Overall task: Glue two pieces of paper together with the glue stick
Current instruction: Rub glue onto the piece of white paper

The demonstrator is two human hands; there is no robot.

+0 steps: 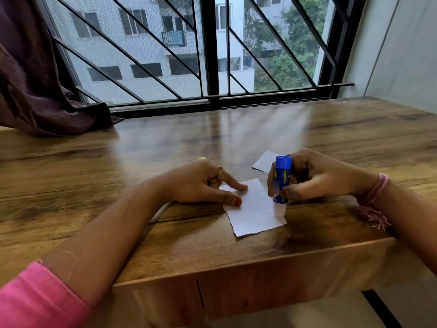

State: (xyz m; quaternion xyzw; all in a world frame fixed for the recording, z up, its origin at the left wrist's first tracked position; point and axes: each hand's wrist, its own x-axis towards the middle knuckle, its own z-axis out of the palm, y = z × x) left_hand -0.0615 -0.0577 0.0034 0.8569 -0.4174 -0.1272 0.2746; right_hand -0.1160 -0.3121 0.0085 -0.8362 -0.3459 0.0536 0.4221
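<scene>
Two pieces of paper lay on the wooden table; I saw the nearer paper between the hands and the second paper behind my right hand. My left hand pressed straight fingertips on its left edge. My right hand gripped the blue glue stick upright, its tip touching the right side of the nearer paper.

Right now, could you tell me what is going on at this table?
A person is gluing paper at a wooden table. The right hand grips a blue glue stick, tip down on the near piece of paper. The left hand presses straight fingers on that sheet's left edge. A second piece of paper lies apart, behind the stick, not yet joined.
</scene>
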